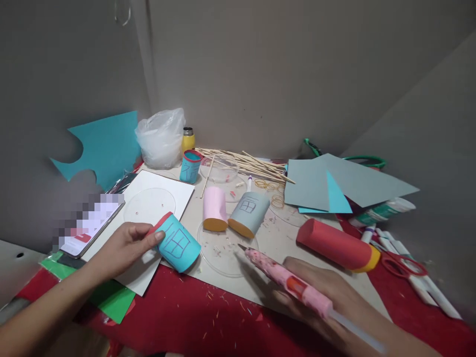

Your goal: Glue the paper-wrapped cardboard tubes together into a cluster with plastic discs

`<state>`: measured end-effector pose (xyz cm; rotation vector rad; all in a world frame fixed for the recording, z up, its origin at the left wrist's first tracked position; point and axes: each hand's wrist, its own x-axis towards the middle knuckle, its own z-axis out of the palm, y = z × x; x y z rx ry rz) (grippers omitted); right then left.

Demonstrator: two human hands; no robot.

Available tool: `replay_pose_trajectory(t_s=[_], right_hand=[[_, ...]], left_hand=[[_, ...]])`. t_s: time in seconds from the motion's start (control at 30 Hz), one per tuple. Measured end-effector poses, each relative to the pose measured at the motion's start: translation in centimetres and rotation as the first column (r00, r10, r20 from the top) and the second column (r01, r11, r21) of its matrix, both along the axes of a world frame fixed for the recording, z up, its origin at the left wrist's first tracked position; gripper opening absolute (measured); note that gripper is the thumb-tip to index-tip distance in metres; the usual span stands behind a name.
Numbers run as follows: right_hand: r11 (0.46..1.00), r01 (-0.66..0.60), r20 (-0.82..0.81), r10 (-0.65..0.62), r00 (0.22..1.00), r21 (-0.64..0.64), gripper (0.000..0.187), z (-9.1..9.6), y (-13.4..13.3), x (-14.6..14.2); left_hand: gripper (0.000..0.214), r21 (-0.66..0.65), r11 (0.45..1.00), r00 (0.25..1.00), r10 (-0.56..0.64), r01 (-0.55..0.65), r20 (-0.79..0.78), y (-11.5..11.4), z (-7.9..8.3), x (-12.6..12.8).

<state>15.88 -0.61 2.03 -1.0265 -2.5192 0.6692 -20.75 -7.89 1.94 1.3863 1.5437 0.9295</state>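
Observation:
My left hand (128,244) grips a turquoise paper cylinder (178,244) with a red rim and a drawn window, tilted just above a white sheet (174,191). My right hand (327,295) holds a pink glue gun (286,282) with a clear glue stick sticking out behind; its nozzle points left toward the cylinder, a short way from it. Beyond them lie a pink cylinder (214,208) and a grey cylinder (248,212) with a window drawn on it. A red roll (336,245) with a yellow end lies to the right.
A phone (92,225) lies at left on the white sheet's edge. A small turquoise cup (190,166), plastic bag (161,136), yellow bottle (188,139), wooden sticks (245,163), rubber bands, grey and turquoise paper sheets (334,183), markers (409,270) and red scissors (403,265) crowd the table. Clear discs (223,255) lie flat.

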Motion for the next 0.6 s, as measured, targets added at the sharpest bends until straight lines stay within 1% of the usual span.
replay_pose_trajectory(t_s=[0.07, 0.13, 0.17, 0.23, 0.3, 0.37, 0.43, 0.5, 0.6], right_hand=[[0.999, 0.033, 0.078, -0.031, 0.996, -0.029, 0.035, -0.2, 0.0, 2.1], [0.995, 0.094, 0.164, -0.09, 0.982, -0.018, 0.029, -1.0, 0.0, 3.9], [0.992, 0.127, 0.205, -0.125, 0.971, 0.002, 0.026, -1.6, 0.1, 4.6], [0.983, 0.178, 0.275, -0.186, 0.943, 0.054, 0.024, -2.9, 0.3, 5.7], [0.972, 0.209, 0.328, -0.234, 0.915, 0.111, 0.027, -4.0, 0.4, 6.4], [0.969, 0.208, 0.35, -0.243, 0.905, 0.134, 0.033, -4.5, 0.3, 6.9], [0.978, 0.177, 0.337, -0.206, 0.919, 0.114, 0.038, -4.4, 0.0, 7.6], [0.985, 0.146, 0.279, -0.167, 0.946, 0.096, 0.044, -3.7, -0.3, 8.3], [0.977, 0.175, 0.125, -0.19, 0.974, 0.12, 0.049, -1.6, -0.5, 8.4]], left_hand=[[0.039, 0.109, 0.991, 0.983, 0.091, -0.074, -0.16, 0.3, 0.8, -0.4], [0.042, 0.264, 0.956, 0.918, 0.213, -0.126, -0.334, 1.1, 1.7, -0.9], [0.044, 0.338, 0.933, 0.871, 0.267, -0.126, -0.413, 1.7, 2.0, -1.2], [0.047, 0.454, 0.887, 0.759, 0.355, -0.088, -0.546, 3.2, 2.6, -1.8], [0.046, 0.507, 0.861, 0.636, 0.416, -0.045, -0.65, 4.9, 2.8, -2.4], [0.041, 0.513, 0.858, 0.528, 0.447, -0.025, -0.722, 6.4, 2.6, -3.0], [0.035, 0.508, 0.861, 0.456, 0.45, 0.007, -0.768, 7.3, 2.4, -3.3], [0.03, 0.522, 0.851, 0.412, 0.458, 0.052, -0.788, 7.4, 2.3, -3.3], [0.039, 0.569, 0.811, 0.343, 0.502, 0.132, -0.794, 6.5, 2.3, -2.7]])
